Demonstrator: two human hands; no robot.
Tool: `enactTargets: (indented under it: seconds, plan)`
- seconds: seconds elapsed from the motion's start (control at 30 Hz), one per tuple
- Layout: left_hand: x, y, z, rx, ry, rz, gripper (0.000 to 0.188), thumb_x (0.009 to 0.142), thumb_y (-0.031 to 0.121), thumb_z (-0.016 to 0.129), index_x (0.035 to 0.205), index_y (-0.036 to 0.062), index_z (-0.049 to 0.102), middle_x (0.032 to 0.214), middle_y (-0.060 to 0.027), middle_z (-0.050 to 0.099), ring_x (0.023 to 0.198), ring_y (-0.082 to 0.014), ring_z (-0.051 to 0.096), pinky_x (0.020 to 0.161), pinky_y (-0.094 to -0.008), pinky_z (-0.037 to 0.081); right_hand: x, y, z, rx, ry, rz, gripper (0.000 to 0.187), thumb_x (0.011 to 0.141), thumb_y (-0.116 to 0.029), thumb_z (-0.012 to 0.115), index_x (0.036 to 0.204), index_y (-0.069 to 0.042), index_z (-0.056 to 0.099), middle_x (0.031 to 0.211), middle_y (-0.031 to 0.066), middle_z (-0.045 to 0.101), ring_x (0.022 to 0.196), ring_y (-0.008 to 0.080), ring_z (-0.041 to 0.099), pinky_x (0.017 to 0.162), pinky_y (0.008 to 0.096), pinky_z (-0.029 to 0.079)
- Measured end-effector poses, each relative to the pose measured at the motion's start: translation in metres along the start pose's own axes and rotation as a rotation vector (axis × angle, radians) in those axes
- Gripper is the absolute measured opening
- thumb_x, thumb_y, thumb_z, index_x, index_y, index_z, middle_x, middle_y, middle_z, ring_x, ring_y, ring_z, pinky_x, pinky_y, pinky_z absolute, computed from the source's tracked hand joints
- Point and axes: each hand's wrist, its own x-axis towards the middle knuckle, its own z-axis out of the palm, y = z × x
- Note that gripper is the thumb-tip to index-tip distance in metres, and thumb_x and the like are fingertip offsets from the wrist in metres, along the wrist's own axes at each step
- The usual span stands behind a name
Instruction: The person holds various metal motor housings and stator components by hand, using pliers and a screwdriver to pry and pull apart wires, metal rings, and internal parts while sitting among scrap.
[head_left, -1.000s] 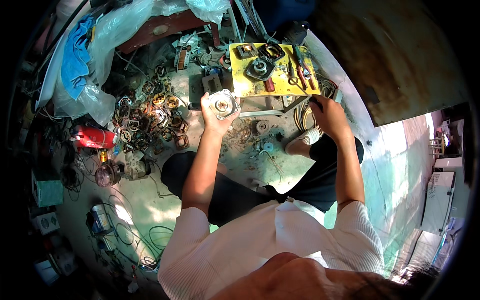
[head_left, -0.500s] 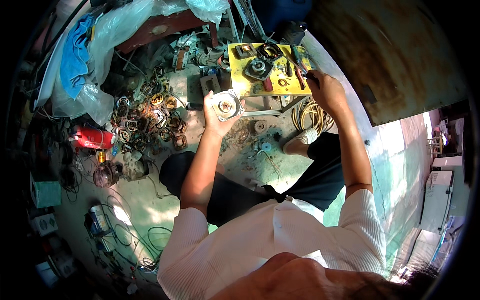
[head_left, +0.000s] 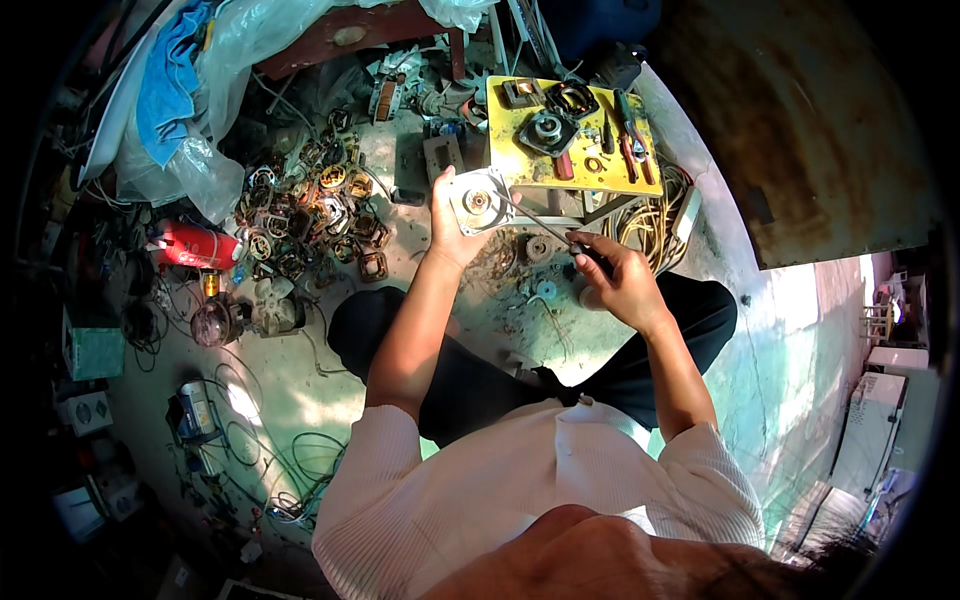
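Note:
My left hand point(head_left: 455, 235) is closed on a square metal motor end cover point(head_left: 478, 202), its round hub facing up. A long thin screwdriver point(head_left: 541, 219) with a dark handle is gripped in my right hand point(head_left: 624, 283). Its shaft slants up and left, with the tip at the cover's right edge; whether it touches is too small to tell. Beyond both hands stands a small yellow table point(head_left: 510, 170). On it lie a dark motor part with a round hub point(head_left: 547, 131), pliers with red handles point(head_left: 631, 150) and a copper-wound stator point(head_left: 522, 93).
Left of me, a heap of old motor coils point(head_left: 320, 210) covers the floor beside a red cylinder-shaped object point(head_left: 195, 245). Coiled yellowish hose point(head_left: 650, 215) lies by the table's right legs. A rusty metal sheet point(head_left: 800, 130) stands at the far right.
My right hand has moved from the table's right edge back toward me, with the screwdriver now reaching the cover. The view has shifted slightly, and my left hand keeps its hold.

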Motion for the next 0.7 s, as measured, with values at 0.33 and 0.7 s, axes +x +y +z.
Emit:
enactTargets:
  seconds: [0.33, 0.7]
  plan:
    - [0.003, -0.007, 0.001, 0.179, -0.005, 0.175, 0.067, 0.096, 0.051, 0.038, 0.119, -0.0081, 0.057, 0.110, -0.0188, 0.066, 0.104, -0.0339, 0.065, 0.100, -0.0482, 0.048, -0.004, 0.009, 0.008, 0.472, -0.233, 0.310, 0.032, 0.103, -0.024, 0.052, 0.126, -0.004, 0.059, 0.075, -0.0008, 0.060, 0.065, 0.0066, 0.058, 0.058, 0.0228, 0.049]
    - [0.005, -0.011, -0.004, 0.265, 0.006, 0.179, 0.066, 0.096, 0.052, 0.037, 0.121, -0.0062, 0.056, 0.110, -0.0178, 0.067, 0.103, -0.0368, 0.066, 0.096, -0.0448, 0.050, -0.003, 0.016, 0.013, 0.612, -0.292, 0.405, 0.033, 0.104, -0.025, 0.048, 0.128, -0.003, 0.057, 0.078, 0.0021, 0.062, 0.065, 0.0072, 0.059, 0.056, 0.0213, 0.049]
